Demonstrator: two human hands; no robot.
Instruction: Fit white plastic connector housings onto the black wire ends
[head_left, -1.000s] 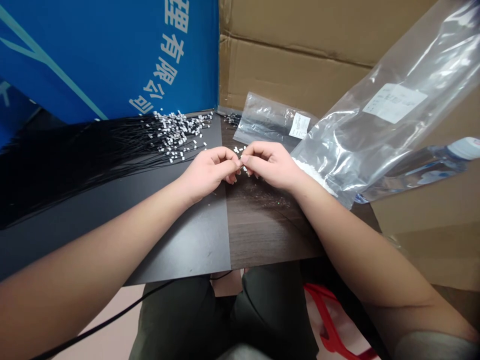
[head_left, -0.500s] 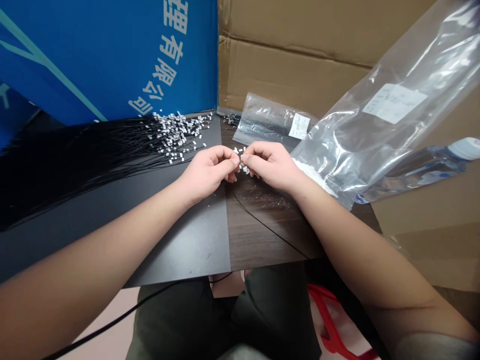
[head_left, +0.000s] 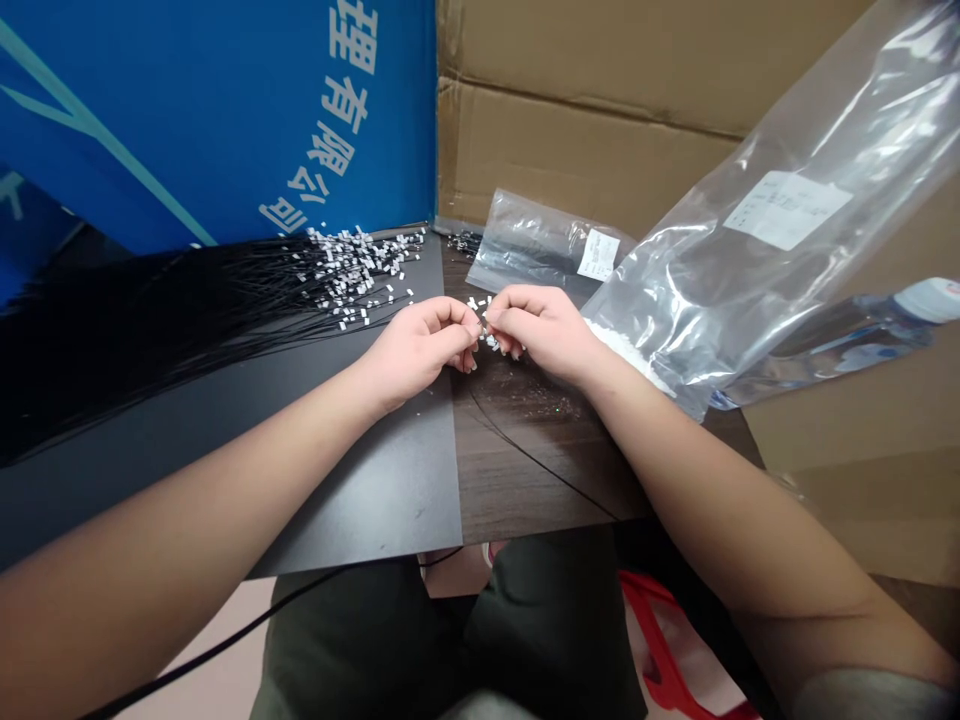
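Fingertip to fingertip above the dark wood-grain table, my hands are both closed in a pinch. My left hand (head_left: 426,345) grips the end of a thin black wire (head_left: 536,460), which trails from below its fingers to the table's front edge. My right hand (head_left: 541,328) pinches something too small to make out, close against the left fingertips. Behind and beneath the fingers lie several small white connectors (head_left: 491,341), partly hidden by the hands. At the left, a large bundle of black wires (head_left: 150,320) ends in many white connectors (head_left: 356,265).
A clear plastic bag (head_left: 697,270) with small white pieces leans at the right, beside a water bottle (head_left: 832,345). Behind my hands lies a smaller labelled bag (head_left: 525,245). A blue panel (head_left: 225,110) and a cardboard box (head_left: 585,140) stand at the back.
My hands stay almost in the same place, with slight fingertip movement. The trailing black wire has shifted a little near my fingers.
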